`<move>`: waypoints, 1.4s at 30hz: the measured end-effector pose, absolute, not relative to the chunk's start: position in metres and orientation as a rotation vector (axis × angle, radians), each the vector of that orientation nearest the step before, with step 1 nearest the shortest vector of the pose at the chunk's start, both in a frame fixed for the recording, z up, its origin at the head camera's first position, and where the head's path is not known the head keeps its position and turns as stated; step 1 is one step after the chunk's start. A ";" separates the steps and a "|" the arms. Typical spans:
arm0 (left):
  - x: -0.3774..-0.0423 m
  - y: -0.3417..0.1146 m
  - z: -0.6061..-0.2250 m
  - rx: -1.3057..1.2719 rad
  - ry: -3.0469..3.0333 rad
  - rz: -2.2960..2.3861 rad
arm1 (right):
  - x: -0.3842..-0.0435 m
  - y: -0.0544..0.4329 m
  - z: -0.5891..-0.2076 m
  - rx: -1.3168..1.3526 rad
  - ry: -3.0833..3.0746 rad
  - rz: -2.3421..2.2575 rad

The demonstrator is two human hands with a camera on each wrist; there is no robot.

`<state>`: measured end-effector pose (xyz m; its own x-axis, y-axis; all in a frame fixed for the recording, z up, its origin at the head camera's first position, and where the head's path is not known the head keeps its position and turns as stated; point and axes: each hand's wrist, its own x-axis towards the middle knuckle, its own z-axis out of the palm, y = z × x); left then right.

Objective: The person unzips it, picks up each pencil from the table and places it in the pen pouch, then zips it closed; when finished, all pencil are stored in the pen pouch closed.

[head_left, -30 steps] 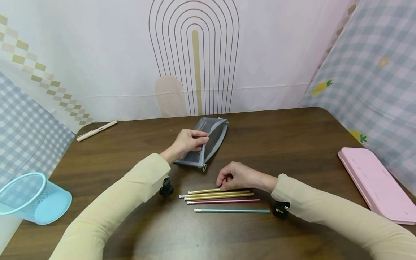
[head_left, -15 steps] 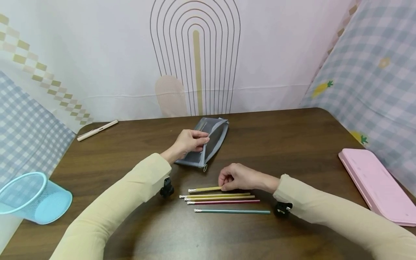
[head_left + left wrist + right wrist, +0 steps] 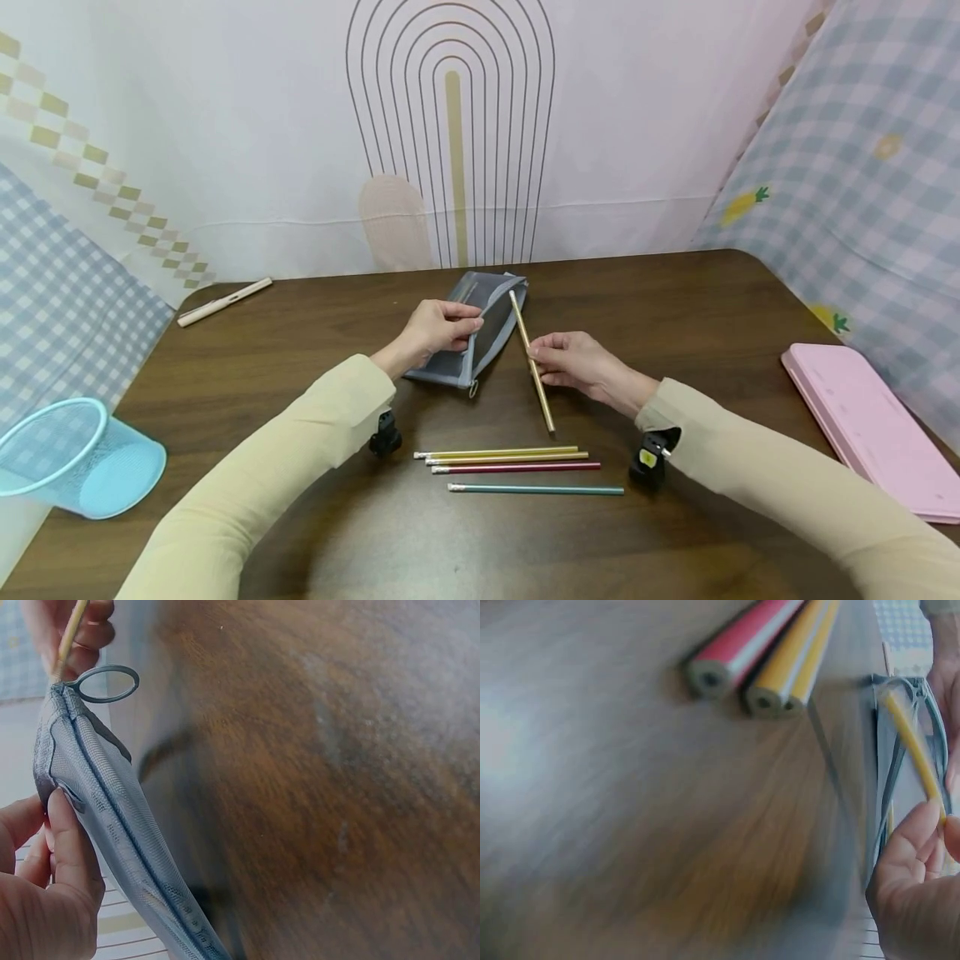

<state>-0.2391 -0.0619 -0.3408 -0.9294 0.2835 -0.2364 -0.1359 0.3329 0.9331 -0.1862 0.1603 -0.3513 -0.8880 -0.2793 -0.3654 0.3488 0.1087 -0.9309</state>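
Observation:
My left hand pinches the near-left edge of a grey mesh zip pouch, whose mouth gapes toward the right. A ring-shaped zipper pull hangs at its end in the left wrist view. Between thumb and fingers my right hand holds a yellow pencil at mid-length. The pencil stands tilted, its far end overlapping the pouch's right rim in the head view. Nearer me lie two more yellow pencils, a red pencil and a teal pencil, roughly parallel, erasers to the left.
A light blue mesh pen cup lies at the table's left edge. Back left is a cream pen. On the right a pink flat case rests near the edge. Patterned cloths hang behind and at both sides of the wooden table.
My right hand has lifted the farthest yellow pencil off the row, turned it from level to steep, and carried it up to the pouch. My left hand has kept its place.

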 end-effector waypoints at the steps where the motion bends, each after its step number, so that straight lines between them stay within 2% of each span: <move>1: -0.239 -0.062 -0.341 0.132 2.246 1.625 | -0.189 0.159 -0.352 0.105 1.895 -1.849; 17: -0.239 -0.060 -0.342 0.141 2.231 1.624 | -0.236 0.125 -0.353 0.413 1.766 -1.975; 27: -0.238 -0.059 -0.338 0.131 2.218 1.634 | -0.246 0.109 -0.350 0.484 1.664 -2.007; 35: -0.237 -0.059 -0.340 0.135 2.223 1.631 | -0.226 0.118 -0.347 0.367 1.668 -1.965; 42: -0.238 -0.061 -0.340 0.117 2.223 1.655 | -0.183 0.133 -0.348 -0.011 1.877 -1.722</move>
